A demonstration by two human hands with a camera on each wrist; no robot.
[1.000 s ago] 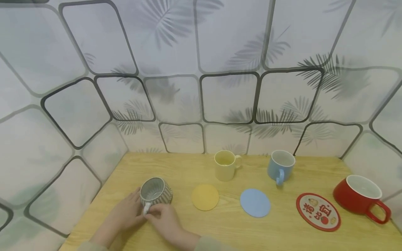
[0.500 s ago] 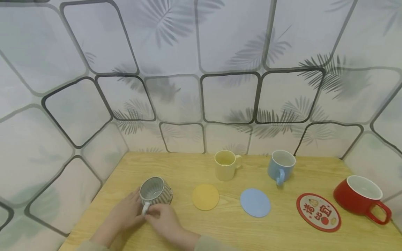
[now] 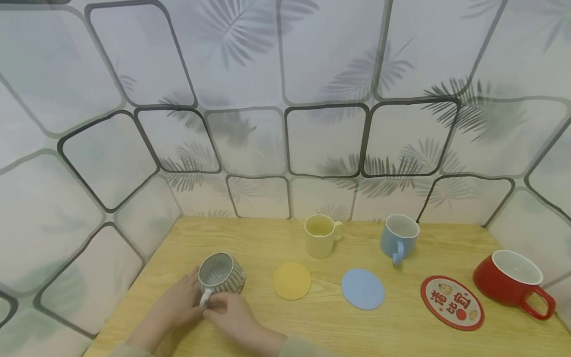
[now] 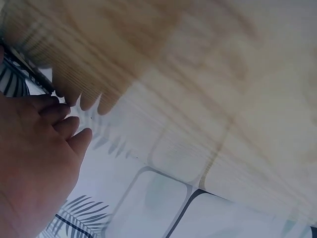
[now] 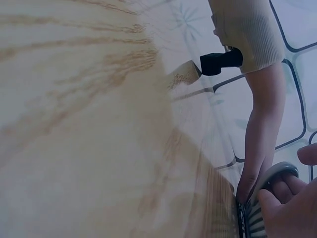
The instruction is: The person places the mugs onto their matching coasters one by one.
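Observation:
A grey ribbed mug (image 3: 223, 277) stands at the left of the table, its handle (image 3: 205, 298) toward me. Under it lies a dark coaster (image 4: 32, 72), mostly hidden. My left hand (image 3: 182, 298) rests beside the mug, fingers fairly straight, fingertips at the coaster's edge. With curled fingers my right hand (image 3: 235, 317) holds the mug's handle; in the right wrist view fingers reach into the handle loop (image 5: 280, 169). The exact finger contact is partly hidden.
Rightward lie a yellow coaster (image 3: 292, 281), a blue coaster (image 3: 363, 289) and a red-rimmed coaster (image 3: 452, 303). A yellow mug (image 3: 319, 243) and a blue mug (image 3: 392, 239) stand behind. At the far right is a red mug (image 3: 501, 282). A patterned wall (image 3: 325, 139) closes the back.
The grey mug's handle has swung very slightly to the left, and my right hand has shifted a little with it. My left hand and the other mugs stay as they were.

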